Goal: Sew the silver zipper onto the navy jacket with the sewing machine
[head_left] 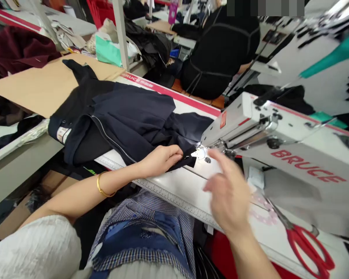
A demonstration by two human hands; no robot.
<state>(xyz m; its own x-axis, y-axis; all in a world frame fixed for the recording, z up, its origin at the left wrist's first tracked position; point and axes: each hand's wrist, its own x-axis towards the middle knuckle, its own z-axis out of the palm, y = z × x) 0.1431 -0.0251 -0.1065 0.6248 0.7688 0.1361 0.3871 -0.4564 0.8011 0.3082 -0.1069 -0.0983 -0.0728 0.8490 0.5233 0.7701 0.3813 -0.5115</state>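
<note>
A dark navy garment (pixel 133 104) with a long zipper (pixel 110 139) lies across the sewing machine's bed. My left hand (pixel 163 158) pinches a dark edge of it with thumb and fingers, just left of the lit needle area. My right hand (pixel 229 190) hovers to the right of the needle plate (pixel 202 154), smeared by motion, its index finger stretched out and thumb apart, with nothing seen in it. The white sewing machine (pixel 291 151) reaches in from the right. Its needle and presser foot are too small to make out clearly.
Red-handled scissors (pixel 308 248) lie at the right by a pink dotted strip (pixel 264 211). A ruler strip (pixel 174 199) runs along the table's front edge. Brown board (pixel 46 83) and maroon cloth (pixel 23 48) are at left. A person in black (pixel 221 50) sits beyond the table.
</note>
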